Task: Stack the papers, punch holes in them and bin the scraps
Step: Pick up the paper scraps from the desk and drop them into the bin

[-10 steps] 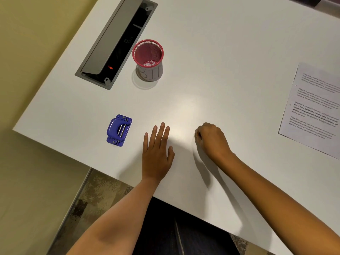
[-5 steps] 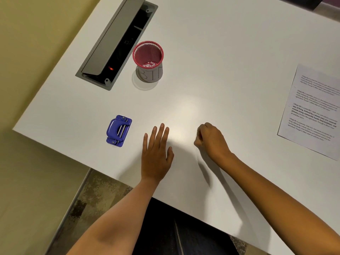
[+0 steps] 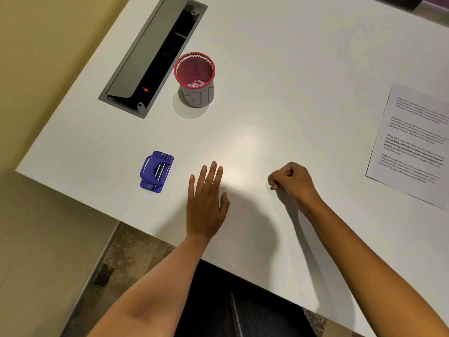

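Note:
A stack of printed papers (image 3: 413, 144) lies at the right edge of the white table (image 3: 279, 69), with punched holes along its left side. A blue hole punch (image 3: 156, 171) sits near the front left. The red mesh bin (image 3: 195, 79), labelled BIN, stands behind it with white paper scraps at its bottom. My left hand (image 3: 206, 200) lies flat on the table, fingers apart, just right of the punch. My right hand (image 3: 291, 181) rests curled with fingertips pinched together; whether a scrap is between them is too small to tell.
A grey cable hatch (image 3: 150, 57) with its lid raised and a red light inside is set into the table behind the bin. The table's front edge runs diagonally under my forearms, with floor below.
My right hand has shifted slightly right and its fingertips have drawn into a pinch. My left hand, the punch, the bin and the papers have stayed put.

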